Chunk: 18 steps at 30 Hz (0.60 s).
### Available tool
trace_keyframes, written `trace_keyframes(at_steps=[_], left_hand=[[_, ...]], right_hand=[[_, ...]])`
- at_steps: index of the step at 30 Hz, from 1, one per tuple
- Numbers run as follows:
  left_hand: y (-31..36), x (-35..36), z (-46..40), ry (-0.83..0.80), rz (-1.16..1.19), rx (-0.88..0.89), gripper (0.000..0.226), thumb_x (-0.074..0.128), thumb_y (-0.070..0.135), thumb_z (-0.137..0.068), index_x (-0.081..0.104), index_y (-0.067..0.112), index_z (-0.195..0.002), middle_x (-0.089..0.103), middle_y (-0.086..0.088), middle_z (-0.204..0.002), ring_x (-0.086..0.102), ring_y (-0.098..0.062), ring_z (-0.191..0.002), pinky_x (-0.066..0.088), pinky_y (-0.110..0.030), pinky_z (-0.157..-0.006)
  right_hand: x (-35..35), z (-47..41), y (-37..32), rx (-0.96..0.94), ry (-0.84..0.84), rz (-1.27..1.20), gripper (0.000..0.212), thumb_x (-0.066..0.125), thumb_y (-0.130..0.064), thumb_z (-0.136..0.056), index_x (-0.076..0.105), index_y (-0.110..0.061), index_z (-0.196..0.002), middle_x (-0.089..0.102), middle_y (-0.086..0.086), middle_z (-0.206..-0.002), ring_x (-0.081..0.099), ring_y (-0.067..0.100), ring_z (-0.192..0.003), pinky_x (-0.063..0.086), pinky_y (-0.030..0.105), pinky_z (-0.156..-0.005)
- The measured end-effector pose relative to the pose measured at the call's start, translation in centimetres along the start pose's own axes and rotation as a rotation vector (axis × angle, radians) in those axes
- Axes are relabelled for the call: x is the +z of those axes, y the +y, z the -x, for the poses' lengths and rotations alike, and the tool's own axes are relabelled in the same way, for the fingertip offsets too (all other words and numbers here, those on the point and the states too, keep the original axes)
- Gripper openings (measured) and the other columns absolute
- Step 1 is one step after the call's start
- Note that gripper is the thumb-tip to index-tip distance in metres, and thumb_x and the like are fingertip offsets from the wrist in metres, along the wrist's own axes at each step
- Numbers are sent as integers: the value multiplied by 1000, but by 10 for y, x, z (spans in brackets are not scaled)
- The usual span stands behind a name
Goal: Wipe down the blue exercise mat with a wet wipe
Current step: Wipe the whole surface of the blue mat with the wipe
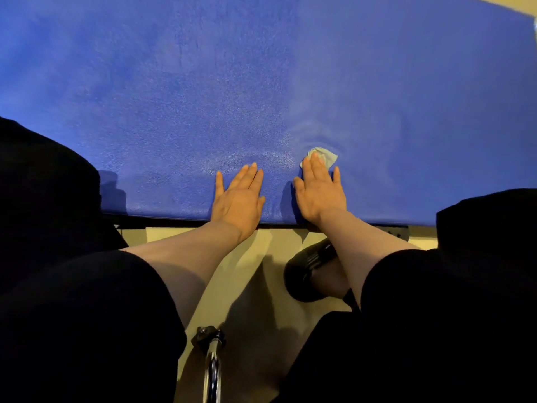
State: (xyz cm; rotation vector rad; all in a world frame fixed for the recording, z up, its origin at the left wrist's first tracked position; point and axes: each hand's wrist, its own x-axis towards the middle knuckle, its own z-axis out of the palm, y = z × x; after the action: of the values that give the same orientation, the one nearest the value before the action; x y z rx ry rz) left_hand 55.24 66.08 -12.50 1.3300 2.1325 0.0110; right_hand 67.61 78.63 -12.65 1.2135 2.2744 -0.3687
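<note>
The blue exercise mat [261, 82] fills the upper part of the head view, its near edge running across just below my hands. My right hand [318, 190] lies flat with straight fingers, pressing a crumpled pale wet wipe [324, 157] onto the mat; only the wipe's far end shows past my fingertips. A faint damp swirl marks the mat beyond the wipe. To the left of it, my left hand [239, 197] rests flat on the mat near the edge, fingers spread and holding nothing.
A black roller-like cylinder [308, 269] lies on the pale floor under my right forearm. A chrome bar with a black knob [210, 353] stands at the bottom centre. My dark sleeves fill the lower corners. The black frame [174, 221] runs under the mat's edge.
</note>
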Motion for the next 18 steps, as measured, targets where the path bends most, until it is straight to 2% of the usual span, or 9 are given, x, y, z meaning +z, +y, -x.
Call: trace_keyframes(at_steps=[7, 11, 15, 18], left_hand=[[12, 0, -19, -73, 51, -58, 69, 41, 22, -104, -5, 22, -155, -17, 4, -161, -13, -14, -148, -8, -63, -112], [9, 1, -22, -106, 33, -59, 72, 42, 23, -104, -10, 23, -154, -21, 4, -160, -17, -15, -148, -5, -66, -111], [13, 1, -25, -131, 7, -64, 72, 40, 24, -105, -13, 23, -153, -25, 4, -159, -19, -15, -147, -5, -66, -111], [17, 0, -27, -120, -12, -78, 73, 40, 23, -105, -15, 23, -153, -26, 4, -159, -19, -16, -147, -4, -66, -111]], right_hand=[[-6, -16, 9, -39, -11, -24, 63, 19, -41, -104, -3, -11, -155, -9, 4, -163, -8, 17, -149, -7, 42, -120], [-7, -18, 8, -57, 33, 11, 65, 18, -43, -104, 0, -6, -154, -5, 11, -162, -7, 22, -150, -4, 42, -121], [13, 16, -9, -266, 96, -32, 64, 18, -44, -104, 7, -6, -154, 0, 11, -162, -5, 22, -150, -7, 37, -120], [12, 16, -5, -271, 77, -56, 61, 21, -40, -105, 5, -9, -155, -2, 8, -163, -7, 19, -150, -7, 35, -119]])
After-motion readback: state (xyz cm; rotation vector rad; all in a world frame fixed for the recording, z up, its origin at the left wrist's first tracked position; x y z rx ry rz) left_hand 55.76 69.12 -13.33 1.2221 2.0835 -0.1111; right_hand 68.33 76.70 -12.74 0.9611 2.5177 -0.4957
